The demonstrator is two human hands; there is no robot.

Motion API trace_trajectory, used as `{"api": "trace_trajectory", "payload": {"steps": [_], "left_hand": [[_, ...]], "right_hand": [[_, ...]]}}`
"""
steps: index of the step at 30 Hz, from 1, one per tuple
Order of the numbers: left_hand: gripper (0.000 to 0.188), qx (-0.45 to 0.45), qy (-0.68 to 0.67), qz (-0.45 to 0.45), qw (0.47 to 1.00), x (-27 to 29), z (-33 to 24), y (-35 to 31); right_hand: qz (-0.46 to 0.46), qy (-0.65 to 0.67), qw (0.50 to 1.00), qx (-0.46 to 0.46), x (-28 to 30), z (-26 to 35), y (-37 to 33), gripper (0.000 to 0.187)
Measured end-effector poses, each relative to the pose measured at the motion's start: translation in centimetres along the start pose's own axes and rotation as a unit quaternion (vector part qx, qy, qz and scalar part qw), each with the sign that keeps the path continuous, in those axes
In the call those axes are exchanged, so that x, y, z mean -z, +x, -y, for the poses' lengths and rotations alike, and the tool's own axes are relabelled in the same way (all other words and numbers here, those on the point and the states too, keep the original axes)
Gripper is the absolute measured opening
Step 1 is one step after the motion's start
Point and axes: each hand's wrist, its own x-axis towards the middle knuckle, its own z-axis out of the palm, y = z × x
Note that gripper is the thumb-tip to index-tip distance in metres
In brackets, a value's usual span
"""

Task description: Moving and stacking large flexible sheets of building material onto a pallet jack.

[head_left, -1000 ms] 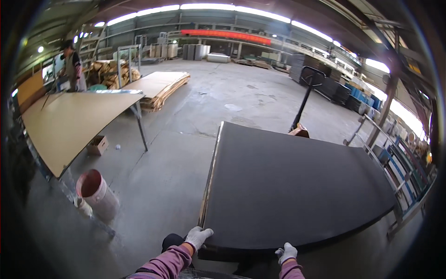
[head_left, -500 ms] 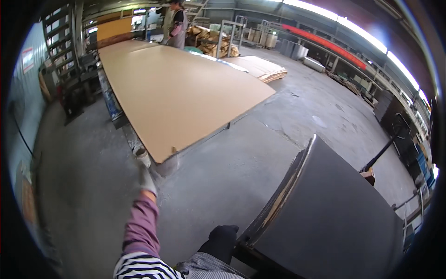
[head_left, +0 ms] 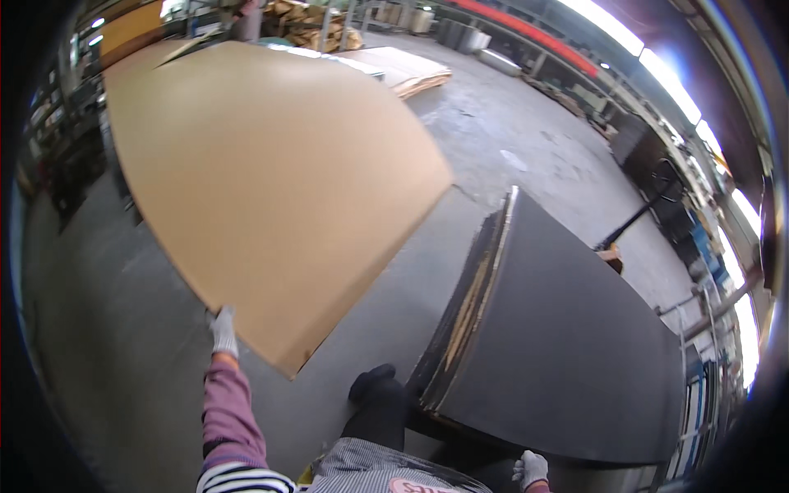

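Observation:
My left hand (head_left: pixel 223 327), in a pale knit glove, grips the left edge of a large tan sheet (head_left: pixel 279 189) close to its near corner. The sheet is broad and thin, bowed along its length, and reaches toward the far left. My right hand (head_left: pixel 530 468), also gloved, is low at the right with its fingers curled into a fist, and nothing shows in it. It is just in front of the near edge of a stack of dark grey sheets (head_left: pixel 567 329). Brown layers show along the stack's left side.
A person (head_left: pixel 246 20) is partly visible by the sheet's far end. Behind the sheet is a pale stack of sheets (head_left: pixel 403 67). A pallet jack handle (head_left: pixel 633 220) leans beyond the dark stack. My dark-clad leg (head_left: pixel 378 407) stands between sheet and stack on the concrete floor.
The tan sheet has come nearer, its near corner now lower in view, with my left hand gripping its edge. My right hand has come into view. The view has shifted.

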Motion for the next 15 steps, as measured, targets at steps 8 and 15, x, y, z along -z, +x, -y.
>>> {"api": "trace_trajectory", "payload": {"steps": [8,15], "left_hand": [[0.048,0.106,0.349,0.027,0.931,6.0,19.1,-9.7],[0.056,0.065,0.012,-0.044,0.997,8.4,-0.6,2.6]], "right_hand": [[-0.021,-0.006,0.998,-0.058,2.1,-1.5,1.7,0.018],[0.028,0.033,0.999,0.006,2.3,3.5,2.1,0.02]]}}
